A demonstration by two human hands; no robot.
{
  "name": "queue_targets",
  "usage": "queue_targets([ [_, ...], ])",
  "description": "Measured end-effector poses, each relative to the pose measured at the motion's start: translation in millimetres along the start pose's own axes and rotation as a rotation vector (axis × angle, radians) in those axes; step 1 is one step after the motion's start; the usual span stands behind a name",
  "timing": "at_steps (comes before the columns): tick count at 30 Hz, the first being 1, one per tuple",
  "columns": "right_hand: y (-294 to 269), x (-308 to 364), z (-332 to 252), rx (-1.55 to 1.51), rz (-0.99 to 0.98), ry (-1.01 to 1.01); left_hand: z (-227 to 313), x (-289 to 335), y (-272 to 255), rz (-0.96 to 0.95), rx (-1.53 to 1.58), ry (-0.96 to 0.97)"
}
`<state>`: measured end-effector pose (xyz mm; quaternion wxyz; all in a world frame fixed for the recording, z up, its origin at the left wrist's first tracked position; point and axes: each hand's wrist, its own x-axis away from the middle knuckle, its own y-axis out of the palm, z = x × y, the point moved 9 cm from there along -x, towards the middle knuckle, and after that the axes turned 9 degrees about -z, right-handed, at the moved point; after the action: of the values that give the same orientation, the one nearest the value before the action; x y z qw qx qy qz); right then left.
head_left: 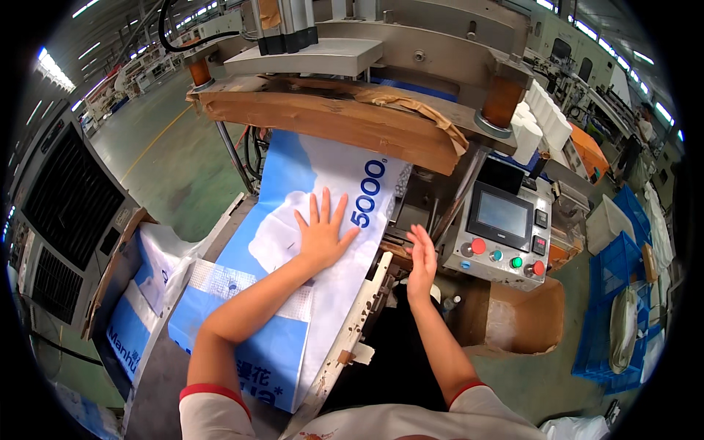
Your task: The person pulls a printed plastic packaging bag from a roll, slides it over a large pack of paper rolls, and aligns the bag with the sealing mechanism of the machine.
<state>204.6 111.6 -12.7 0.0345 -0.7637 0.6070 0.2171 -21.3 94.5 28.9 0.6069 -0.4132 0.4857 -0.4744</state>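
Machine [77, 194] with dark vents stands well to the left of both hands. Nearer, a cardboard box [111, 265] holds blue-and-white bags [132, 323]. Between that box and the right hand, a large blue-and-white plastic sheet [271, 242] lies on a metal table [158, 374], directly under the left hand [323, 231], which presses palm-down on it with fingers spread, grasping nothing. A blue panel [220, 315] with a pale strip lies under the left forearm (whether it is a fold of the same sheet, I cannot tell). Beyond the left hand, the sheet's far end passes out of sight beneath a cardboard-covered bar [330, 121]. The right hand [422, 268] is raised past the table's edge, fingers loosely extended, holding nothing. Just right of it sits a control box [477, 271] with a screen [501, 214]; lower right, an open carton [539, 319]; farther right, blue crates [598, 319].
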Motion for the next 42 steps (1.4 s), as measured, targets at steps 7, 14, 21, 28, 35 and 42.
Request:
queue_targets([
  [7, -75.6, 82.8, 96.2, 0.15, 0.182, 0.05, 0.0, -6.4, 8.6, -0.047, -0.006, -0.136],
  [14, -68.8, 79.9, 81.9, 0.29, 0.015, 0.132, -14.0, -5.7, -0.7, 0.153, 0.221, -0.157],
  [21, -68.5, 77.9, 81.7, 0.379, -0.013, 0.074, -4.4, 1.4, -29.8, 0.174, -0.081, 0.061],
  [28, -46.5, 81.3, 86.2, 0.618, -0.192, 0.204, -22.3, -6.1, 11.2, -0.031, -0.029, -0.023],
  [35, -14.4, 101.3, 91.6, 1.038, -0.491, 0.131, -21.3, -4.8, 10.4, -0.024, -0.015, -0.026],
  [42, -6.6, 110.2, 102.3, 1.189, -0.628, 0.131, -20.5, -4.7, 7.6, -0.04, -0.008, -0.029],
])
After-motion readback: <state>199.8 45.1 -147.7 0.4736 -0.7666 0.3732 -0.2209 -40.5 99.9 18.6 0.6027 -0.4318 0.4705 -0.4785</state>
